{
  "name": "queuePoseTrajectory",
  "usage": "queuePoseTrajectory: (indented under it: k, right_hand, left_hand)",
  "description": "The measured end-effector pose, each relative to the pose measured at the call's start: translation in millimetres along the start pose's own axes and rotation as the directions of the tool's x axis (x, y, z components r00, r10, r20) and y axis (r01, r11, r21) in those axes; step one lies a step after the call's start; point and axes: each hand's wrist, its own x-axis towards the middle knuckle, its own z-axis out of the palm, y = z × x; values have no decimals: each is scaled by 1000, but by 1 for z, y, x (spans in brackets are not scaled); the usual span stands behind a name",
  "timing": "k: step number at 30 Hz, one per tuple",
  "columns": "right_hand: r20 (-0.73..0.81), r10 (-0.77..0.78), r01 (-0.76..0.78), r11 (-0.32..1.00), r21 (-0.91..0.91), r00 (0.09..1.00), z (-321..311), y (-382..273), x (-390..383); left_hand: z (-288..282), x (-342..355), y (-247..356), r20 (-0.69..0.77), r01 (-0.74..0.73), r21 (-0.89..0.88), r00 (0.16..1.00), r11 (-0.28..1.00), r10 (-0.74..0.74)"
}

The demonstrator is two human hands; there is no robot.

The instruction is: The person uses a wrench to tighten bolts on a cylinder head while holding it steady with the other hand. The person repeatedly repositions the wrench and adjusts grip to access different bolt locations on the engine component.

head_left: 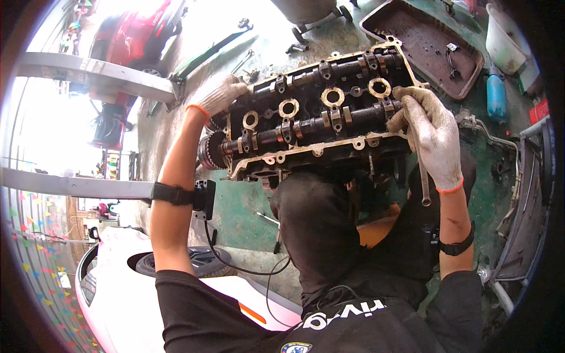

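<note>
An engine cylinder head (318, 152), dark and oily with a pale metal rim, lies across in front of my knees. Two camshafts run along it, the nearer camshaft (312, 125) ending at a toothed sprocket (212, 150) on the left. My left hand (218, 94), in a white knit glove, has its fingers curled over the far left corner of the head. At the right end, my gloved right hand (434, 129) is closed, with a wrench (424, 182) hanging down under the palm. Its fingertips touch the head by the camshaft's end; what they pinch there is hidden.
Beyond the head's right end sits a dirty brown tray (412, 35) holding small parts. A blue bottle (495, 97), a white bucket (503, 44) and a metal frame (518, 194) stand to the right. Grey lift arms (88, 185) reach in from the left, near a pale car (141, 294).
</note>
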Motion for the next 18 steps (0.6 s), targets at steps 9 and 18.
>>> queuePoseTrajectory:
  k: [9,18]
  right_hand:
    - [75,105,-128,862,490,992,37,-22,11]
    - [151,-164,-18,619,786,975,122,-80,41]
  left_hand:
    - [17,-48,66,-446,9,116,894,993,44]
    - [-13,-120,122,0,1,-994,1000,106,-4]
